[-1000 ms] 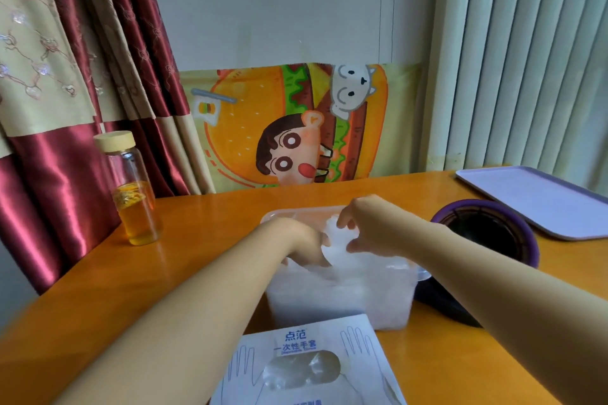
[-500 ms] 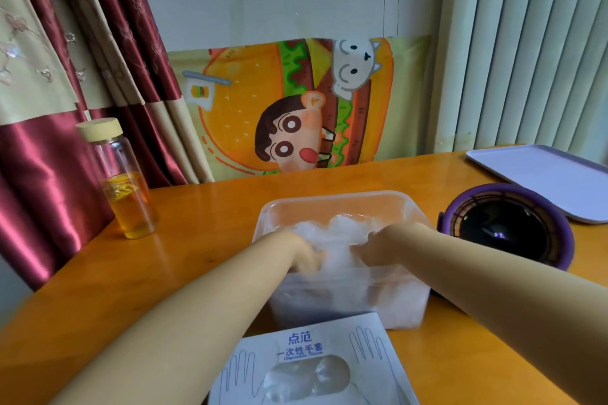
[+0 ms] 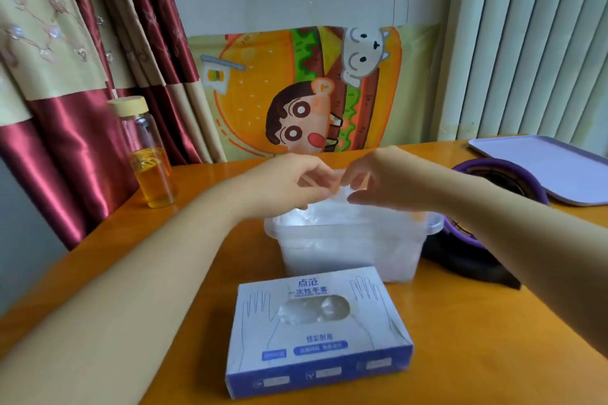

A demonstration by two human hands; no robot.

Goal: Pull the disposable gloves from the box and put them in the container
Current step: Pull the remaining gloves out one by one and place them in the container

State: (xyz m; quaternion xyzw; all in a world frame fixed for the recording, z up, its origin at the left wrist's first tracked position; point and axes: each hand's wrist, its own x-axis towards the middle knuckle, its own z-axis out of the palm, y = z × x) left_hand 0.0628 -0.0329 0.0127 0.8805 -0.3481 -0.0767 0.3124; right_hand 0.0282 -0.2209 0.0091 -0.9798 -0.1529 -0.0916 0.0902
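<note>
bottle [image 3: 149,158]: at your far left, a glass bottle with a cream lid stands upright on the table [image 3: 184,273], with amber liquid in its lower half.
your left hand [image 3: 289,182]: raised over the far left side of the container. the fingers are curled, and thumb and fingertips are pressed together on the left end of the clear glove.
glove box [image 3: 319,332]: nearest to you, a white and blue carton lies flat with hand outlines printed on top. crinkled clear film shows through its oval opening. it sits just in front of the container, but you cannot tell whether the two touch.
clear glove [image 3: 342,189]: thin, see-through plastic film, crumpled and blurred, so its outline is hard to make out. it is held up between your two hands above the container, and its lower part trails toward the heap below.
container [image 3: 348,250]: a translucent open-topped plastic tub in the middle of the table.
heap of gloves [image 3: 329,215]: clear gloves fill the tub up to the rim.
your right hand [image 3: 385,182]: raised level with the left one. the fingertips are drawn together and pinch the right end of the clear glove.
bowl [image 3: 500,174]: black inside with a purple rim, just right of the container and partly hidden by your right forearm.
tray [image 3: 546,168]: lilac, flat on the table at the far right edge.
</note>
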